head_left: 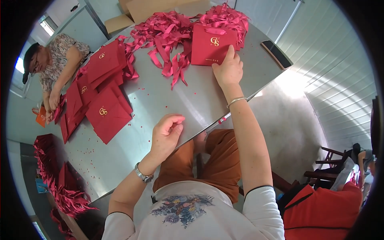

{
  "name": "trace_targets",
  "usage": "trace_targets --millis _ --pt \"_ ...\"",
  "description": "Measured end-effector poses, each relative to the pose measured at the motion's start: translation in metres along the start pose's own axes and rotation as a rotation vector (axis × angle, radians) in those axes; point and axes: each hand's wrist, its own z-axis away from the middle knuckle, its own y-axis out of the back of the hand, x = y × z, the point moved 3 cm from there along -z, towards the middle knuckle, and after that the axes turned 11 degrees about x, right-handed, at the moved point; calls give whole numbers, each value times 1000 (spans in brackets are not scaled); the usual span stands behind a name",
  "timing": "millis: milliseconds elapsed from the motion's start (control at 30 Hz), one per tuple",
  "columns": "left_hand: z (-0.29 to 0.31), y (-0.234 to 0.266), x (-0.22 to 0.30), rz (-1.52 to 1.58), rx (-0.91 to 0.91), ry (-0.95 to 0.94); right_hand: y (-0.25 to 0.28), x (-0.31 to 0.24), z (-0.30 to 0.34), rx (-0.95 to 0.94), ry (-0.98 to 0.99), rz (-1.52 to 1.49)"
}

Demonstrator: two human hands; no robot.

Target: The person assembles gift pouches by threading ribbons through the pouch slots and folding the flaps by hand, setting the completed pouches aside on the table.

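Note:
A red paper gift bag point(204, 45) with gold print and a pink ribbon handle lies flat near the far right of the table. My right hand point(230, 71) rests over its lower right corner, thumb and forefinger apart, fingertips showing on top. Loosely curled, my left hand point(167, 134) hovers by the near table edge with nothing visible in it. Behind the bag spreads a heap of pink ribbon handles point(164, 30), which partly hides other bags. More red gift bags point(108, 112) lie in overlapping piles at the left.
A phone point(277, 54) lies by the right edge of the metal table point(160, 96). Red paper dots dot its surface. Across the left side, a person point(60, 60) handles ribboned bags. More ribboned bags point(64, 180) hang near the left edge. A red cloth item point(324, 208) is at lower right.

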Motion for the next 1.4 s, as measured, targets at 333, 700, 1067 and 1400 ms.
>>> trace_targets --millis 333,700,1067,1400 --pt "0 6 -8 73 -28 68 10 17 32 103 154 -262" --pt "14 110 36 -357 266 -359 15 -87 79 -6 990 -314" --pt "-56 224 -15 -1312 372 -263 24 -133 155 -296 1081 -696" --pt "-41 190 20 -895 259 -244 58 -135 188 -405 631 -962"
